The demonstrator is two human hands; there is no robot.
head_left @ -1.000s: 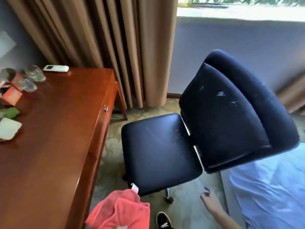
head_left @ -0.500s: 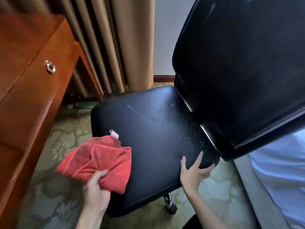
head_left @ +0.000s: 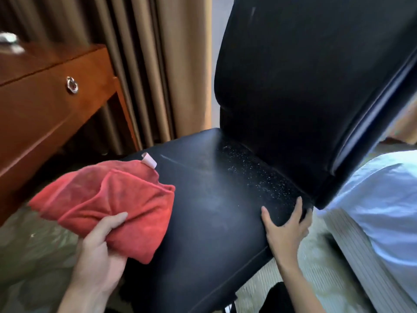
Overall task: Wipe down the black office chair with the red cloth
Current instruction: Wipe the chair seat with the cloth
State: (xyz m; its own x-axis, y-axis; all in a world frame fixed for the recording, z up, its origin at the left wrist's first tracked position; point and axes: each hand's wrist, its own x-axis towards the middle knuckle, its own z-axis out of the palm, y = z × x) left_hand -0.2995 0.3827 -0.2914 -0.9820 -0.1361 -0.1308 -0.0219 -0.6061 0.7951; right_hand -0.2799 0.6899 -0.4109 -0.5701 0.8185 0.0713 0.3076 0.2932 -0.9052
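Chair seat (head_left: pixel 209 199), speckled with white dust, is gripped at its right edge by the right hand (head_left: pixel 284 229); the red cloth (head_left: pixel 108 199) is pinched in the left hand (head_left: pixel 99 247), fingers curled beneath.

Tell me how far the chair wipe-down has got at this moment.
Barely started. Done: nothing shows as wiped; the seat has white specks near the backrest and dusty streaks. In hand: the left hand grips the red cloth over the seat's left edge, and the right hand holds the seat's right edge. Left: seat and backrest.
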